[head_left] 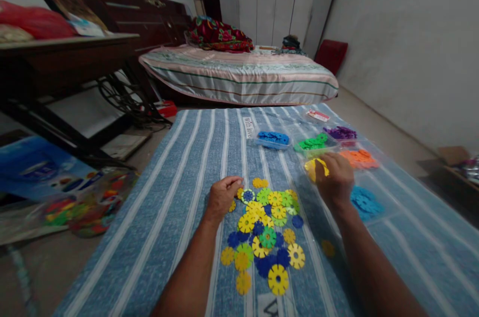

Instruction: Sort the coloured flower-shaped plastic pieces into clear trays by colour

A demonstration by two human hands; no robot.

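My left hand (223, 197) rests at the left edge of a loose pile of notched plastic discs, its thumb and forefinger pinched together by an orange-yellow disc (240, 192). Whether that disc is between the fingertips is hard to see. The pile mixes yellow discs (278, 279), dark blue discs (283, 257) and green discs (267, 237). My right hand (337, 177) reaches over a clear compartment of yellow discs (311, 169), fingers closed, apparently on a yellow disc (324, 167). The fingers partly hide the compartment.
Around the right hand stand clear trays with green discs (313, 142), purple discs (340, 132), orange discs (359, 158), light blue discs (365, 201) and blue discs (273, 139). A striped cloth (179, 182) covers the surface. A bed (239, 72) stands beyond.
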